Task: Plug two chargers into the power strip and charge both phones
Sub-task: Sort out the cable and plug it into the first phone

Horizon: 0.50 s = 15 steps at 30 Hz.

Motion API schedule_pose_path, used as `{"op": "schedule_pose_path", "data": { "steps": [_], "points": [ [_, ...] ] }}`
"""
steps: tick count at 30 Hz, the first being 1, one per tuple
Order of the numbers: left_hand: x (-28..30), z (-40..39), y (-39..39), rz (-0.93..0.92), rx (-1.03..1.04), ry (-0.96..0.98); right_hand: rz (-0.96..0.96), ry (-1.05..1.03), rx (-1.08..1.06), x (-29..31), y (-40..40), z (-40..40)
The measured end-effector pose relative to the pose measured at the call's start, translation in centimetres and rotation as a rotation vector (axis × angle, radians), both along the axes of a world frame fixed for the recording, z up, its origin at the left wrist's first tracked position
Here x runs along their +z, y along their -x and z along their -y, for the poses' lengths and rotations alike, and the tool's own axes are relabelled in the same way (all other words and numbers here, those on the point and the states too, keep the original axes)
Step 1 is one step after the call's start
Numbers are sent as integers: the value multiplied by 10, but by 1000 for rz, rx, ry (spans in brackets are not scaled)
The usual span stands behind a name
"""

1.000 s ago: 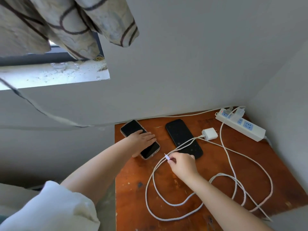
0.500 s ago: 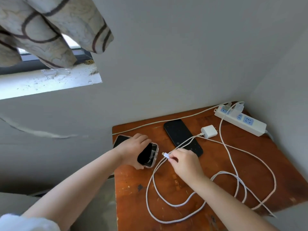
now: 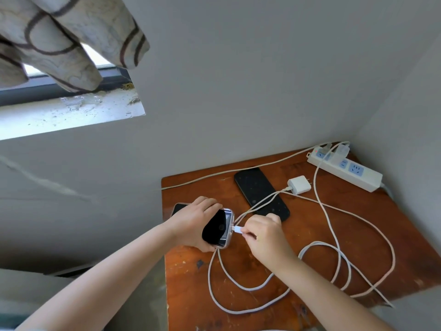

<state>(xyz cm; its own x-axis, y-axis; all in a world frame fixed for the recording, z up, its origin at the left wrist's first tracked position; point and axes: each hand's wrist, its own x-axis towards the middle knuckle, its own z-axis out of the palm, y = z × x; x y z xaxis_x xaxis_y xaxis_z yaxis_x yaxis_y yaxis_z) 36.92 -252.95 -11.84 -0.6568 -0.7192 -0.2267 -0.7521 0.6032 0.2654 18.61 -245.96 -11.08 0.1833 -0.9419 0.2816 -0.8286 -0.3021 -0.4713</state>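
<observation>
My left hand [image 3: 193,219] grips a clear-cased phone [image 3: 218,229], tilted up off the wooden table [image 3: 358,235] at its left edge. My right hand [image 3: 263,232] pinches the white cable plug [image 3: 237,228], whose tip touches the phone's bottom edge. A second black phone [image 3: 260,192] lies flat behind my right hand. A white charger brick [image 3: 299,185] lies loose on the table, prongs out. The white power strip [image 3: 346,169] sits at the back right, with one charger [image 3: 341,151] plugged in near its far end.
Long white cables [image 3: 329,271] loop over the right and near parts of the table. Grey walls close in behind and on the right. A window sill [image 3: 71,115] and patterned curtain [image 3: 71,39] are at the upper left.
My left hand has lifted and turned the cased phone toward my right hand. The right hand has brought the cable plug up against the phone's bottom edge.
</observation>
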Motion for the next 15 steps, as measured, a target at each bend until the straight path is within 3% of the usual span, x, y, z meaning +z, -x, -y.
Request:
{"op": "schedule_pose_path", "data": {
  "steps": [8,15],
  "points": [
    [4,2,6,-16,-10,-8,41,-7,-53,-4,-2,-2],
    [7,1,6,17,-37,5,-58,104,70,1,3,-2]
  ]
}}
